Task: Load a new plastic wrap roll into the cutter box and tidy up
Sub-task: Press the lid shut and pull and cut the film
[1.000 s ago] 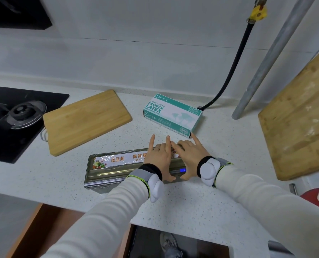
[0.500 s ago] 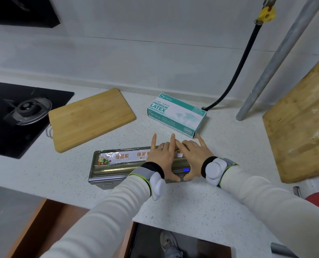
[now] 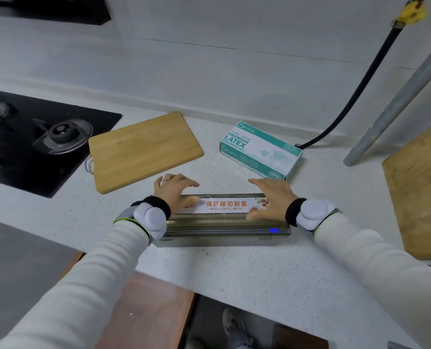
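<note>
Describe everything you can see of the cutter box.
The cutter box is a long, metallic-looking box lying flat on the counter, lid closed. A white label with orange Chinese characters runs along its top; a small blue spot shows on its front right. The left hand and right hand rest open on its two ends.
</note>
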A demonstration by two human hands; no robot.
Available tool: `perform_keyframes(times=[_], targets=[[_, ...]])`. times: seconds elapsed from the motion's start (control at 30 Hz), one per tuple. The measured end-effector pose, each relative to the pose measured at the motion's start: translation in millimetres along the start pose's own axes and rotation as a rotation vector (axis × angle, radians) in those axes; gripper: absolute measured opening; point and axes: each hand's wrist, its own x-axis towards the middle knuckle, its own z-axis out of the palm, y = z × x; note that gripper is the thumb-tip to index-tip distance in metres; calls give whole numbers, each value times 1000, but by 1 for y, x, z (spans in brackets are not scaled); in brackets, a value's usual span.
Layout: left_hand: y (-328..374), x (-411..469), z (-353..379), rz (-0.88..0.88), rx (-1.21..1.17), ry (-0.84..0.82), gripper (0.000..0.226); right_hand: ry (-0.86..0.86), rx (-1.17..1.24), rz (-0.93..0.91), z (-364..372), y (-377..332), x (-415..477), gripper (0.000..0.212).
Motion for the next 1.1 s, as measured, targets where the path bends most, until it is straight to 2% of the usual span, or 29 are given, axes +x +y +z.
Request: perform_keyframes(times=[0.07,0.13,0.27,0.37,0.57,0.77,0.83,1.0,1.1], targets=[[2,1,-2,19,-19,-40,37,-111,-99,-59,5,-15,5,128],[10,3,-1,36,-30,-74,36,-164,-239,-115,13,-28,10,137],[22,12,0,47,-52,-102,29,-112,-368,-130,20,-37,19,133],[25,21,-2,48,-111,-119,27,-85,-357,-118,15,-32,26,131],[32,50,-8,39,-84,-121,23,-75,-349,-73,3,-23,40,130],[35,63,-14,34,-134,-136,6,-136,-295,-58,-4,-18,47,131],[35,65,-17,57,-136,-136,5,-133,-167,-30,-9,-19,49,121],[35,61,-22,141,-215,-91,9,73,37,-35,-20,-27,58,70],[34,56,-23,167,-220,-81,11,94,117,-82,-21,-40,60,62]])
